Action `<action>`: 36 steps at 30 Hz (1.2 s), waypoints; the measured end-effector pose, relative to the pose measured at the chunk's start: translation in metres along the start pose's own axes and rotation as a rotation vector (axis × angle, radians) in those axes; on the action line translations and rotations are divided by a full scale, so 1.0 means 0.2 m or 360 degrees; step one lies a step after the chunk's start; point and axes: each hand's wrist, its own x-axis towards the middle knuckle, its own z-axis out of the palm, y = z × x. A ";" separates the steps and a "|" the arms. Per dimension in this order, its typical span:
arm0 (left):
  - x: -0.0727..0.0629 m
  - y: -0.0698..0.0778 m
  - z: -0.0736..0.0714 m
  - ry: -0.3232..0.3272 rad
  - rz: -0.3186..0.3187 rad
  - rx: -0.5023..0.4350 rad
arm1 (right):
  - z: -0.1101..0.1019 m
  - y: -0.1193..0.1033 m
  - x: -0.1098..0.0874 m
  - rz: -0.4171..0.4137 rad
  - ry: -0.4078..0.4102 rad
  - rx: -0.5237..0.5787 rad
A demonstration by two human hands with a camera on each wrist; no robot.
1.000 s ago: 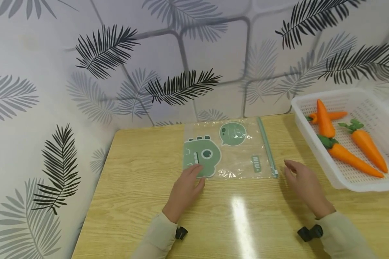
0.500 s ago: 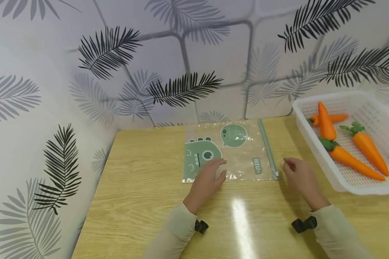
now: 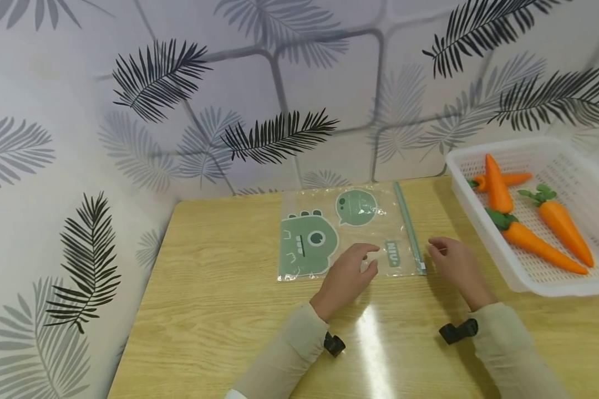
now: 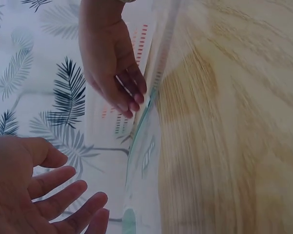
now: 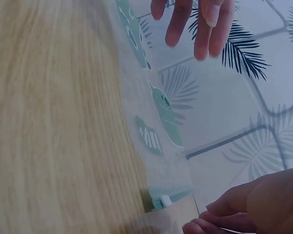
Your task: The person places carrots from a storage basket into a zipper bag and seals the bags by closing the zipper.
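The spread, empty left hand (image 3: 346,277) is being moved rightward across the clear, green-printed plastic bag (image 3: 348,230) on the wood-grained desk (image 3: 219,277); its green zip (image 3: 409,227) is being flanked, the relaxed right hand (image 3: 456,269) empty beyond.

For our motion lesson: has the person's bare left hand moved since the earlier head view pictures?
Yes, the left hand moved right, from the green creature print toward the green zip strip of the clear plastic bag.

A leaf-patterned wall (image 3: 329,83) backs a glossy wood-grain table (image 3: 204,299).
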 end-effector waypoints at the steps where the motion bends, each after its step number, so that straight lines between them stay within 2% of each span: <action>1: 0.01 0.01 0.01 -0.0005 0.0000 -0.0011 | 0.00 0.00 0.01 0.0008 -0.0009 -0.0006; 10: 0.14 0.06 0.11 0.0024 -0.0009 0.0109 | 0.00 0.01 0.07 -0.0002 -0.0103 -0.0002; 21: 0.30 0.10 0.21 -0.0013 -0.0118 0.0244 | 0.02 0.04 0.12 -0.0059 -0.0087 -0.0027; 25: 0.36 0.11 0.24 -0.0044 -0.0177 0.0269 | 0.03 0.03 0.14 -0.0050 -0.0121 0.0005; 29: 0.41 0.11 0.27 -0.0080 -0.0241 0.0269 | 0.04 0.02 0.16 -0.0073 -0.0146 0.0062; 36: 0.45 0.08 0.31 -0.0033 -0.0284 0.0157 | 0.07 0.00 0.17 -0.0062 -0.0234 0.0104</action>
